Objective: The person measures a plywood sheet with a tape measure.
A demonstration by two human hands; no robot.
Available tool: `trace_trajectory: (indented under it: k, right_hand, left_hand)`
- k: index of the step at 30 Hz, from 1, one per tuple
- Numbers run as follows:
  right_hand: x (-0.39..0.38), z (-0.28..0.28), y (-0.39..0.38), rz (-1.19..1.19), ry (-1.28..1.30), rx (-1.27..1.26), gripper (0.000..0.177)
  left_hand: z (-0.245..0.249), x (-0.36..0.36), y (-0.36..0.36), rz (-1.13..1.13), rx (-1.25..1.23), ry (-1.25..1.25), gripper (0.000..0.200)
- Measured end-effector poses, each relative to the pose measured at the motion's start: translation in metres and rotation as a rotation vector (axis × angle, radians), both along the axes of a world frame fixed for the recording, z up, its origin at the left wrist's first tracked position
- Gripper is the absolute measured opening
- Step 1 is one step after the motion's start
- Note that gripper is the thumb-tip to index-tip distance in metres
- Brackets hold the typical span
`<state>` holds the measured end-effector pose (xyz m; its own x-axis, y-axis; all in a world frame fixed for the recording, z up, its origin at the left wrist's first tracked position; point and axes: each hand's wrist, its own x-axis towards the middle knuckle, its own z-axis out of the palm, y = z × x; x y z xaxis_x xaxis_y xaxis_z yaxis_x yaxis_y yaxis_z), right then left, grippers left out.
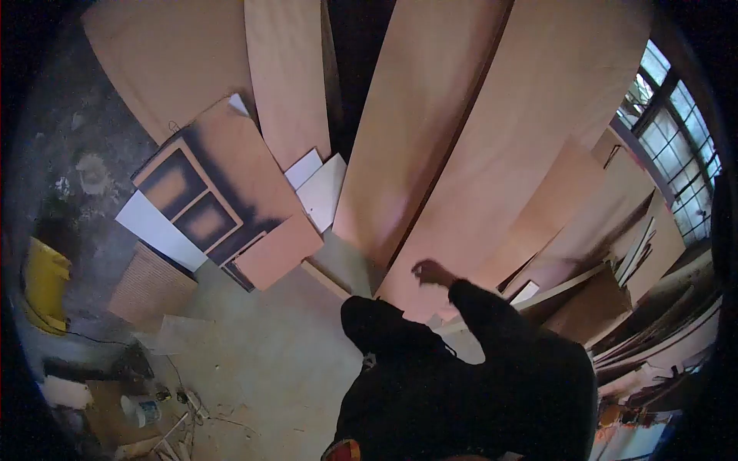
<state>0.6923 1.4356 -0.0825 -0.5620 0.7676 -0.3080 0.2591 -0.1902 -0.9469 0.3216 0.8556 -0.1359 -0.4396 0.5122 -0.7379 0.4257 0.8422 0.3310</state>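
My right hand (434, 272) reaches out from a black sleeve (492, 319), in front of a large leaning plywood sheet (492, 161). Its fingers look curled together, with a tiny pale spot at their tips. What they hold, if anything, is too small to make out. Dark clothing (461, 399) fills the bottom middle of the view, and a rounded black part of it (373, 321) sticks out on the left. No fingers of my left hand show. Behind my right hand, another tall sheet (415, 115) leans, with a dark gap between the two.
A brown panel with dark-sprayed rectangles (207, 203) leans at left, beside white offcuts (165, 230). A yellow object (46, 284) and a white bucket (140, 411) stand on the floor. Stacked boards (653, 323) and a gridded window (688, 138) are at right.
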Motion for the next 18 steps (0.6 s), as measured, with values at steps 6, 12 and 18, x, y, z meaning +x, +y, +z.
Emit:
trace_trajectory:
  k: [6, 12, 18]
  right_hand:
    - [-0.02, 0.077, 0.203, -0.22, -0.155, 0.558, 0.04]
    - [0.007, 0.174, 0.366, -0.956, -0.57, 0.73, 0.063]
    - [0.072, 0.206, 0.472, -0.675, -0.863, 1.226, 0.037]
  left_hand:
    - [0.016, -0.067, 0.04, 0.045, -0.019, -0.011, 0.032]
    - [0.048, -0.174, 0.133, -0.565, -0.009, 0.269, 0.029]
    - [0.114, -0.229, 0.278, 0.785, -0.009, -0.32, 0.035]
